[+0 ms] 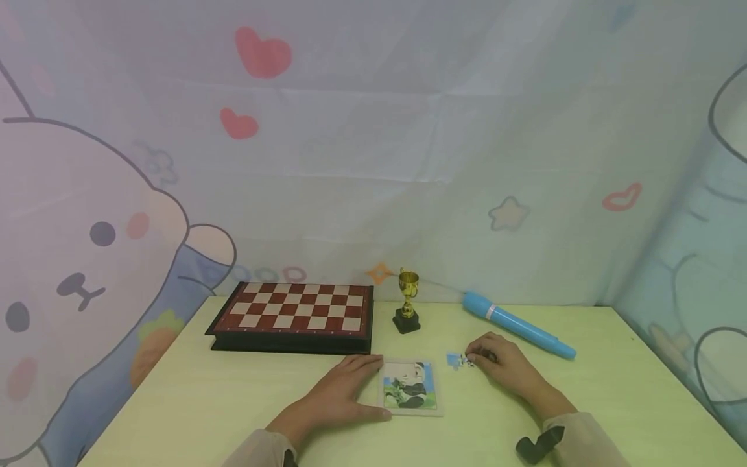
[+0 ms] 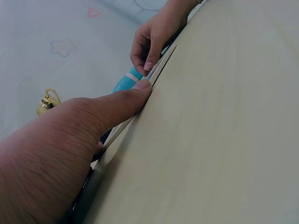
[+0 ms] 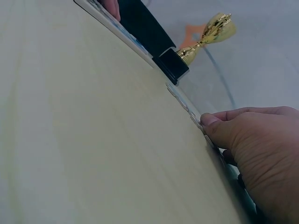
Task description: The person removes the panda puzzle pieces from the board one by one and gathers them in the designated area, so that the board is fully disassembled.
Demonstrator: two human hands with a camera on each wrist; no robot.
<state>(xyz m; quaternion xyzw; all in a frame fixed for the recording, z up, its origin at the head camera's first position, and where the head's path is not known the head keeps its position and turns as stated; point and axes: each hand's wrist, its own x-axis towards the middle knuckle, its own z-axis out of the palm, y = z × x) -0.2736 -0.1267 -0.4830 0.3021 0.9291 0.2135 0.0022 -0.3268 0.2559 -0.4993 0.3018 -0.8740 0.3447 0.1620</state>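
Note:
A panda jigsaw puzzle lies in a pale tray (image 1: 414,412) on the table in the head view. My left hand (image 1: 338,392) rests along its left side, fingers straight at the far edge and thumb on the near edge. Right of the tray are a few loose light-blue and white puzzle pieces (image 1: 452,359), laid close together. My right hand (image 1: 504,366) pinches a puzzle piece at their right end between thumb and forefinger. In the right wrist view, that hand (image 3: 261,149) stays low at the table; its fingers partly hide the piece.
A red-and-white chessboard box (image 1: 297,311) stands behind my left hand. The small gold trophy (image 1: 407,301) on its black base is behind the tray. Beyond my right hand lies a blue tube-shaped object (image 1: 519,327). A printed cloth (image 1: 362,162) hangs behind the table.

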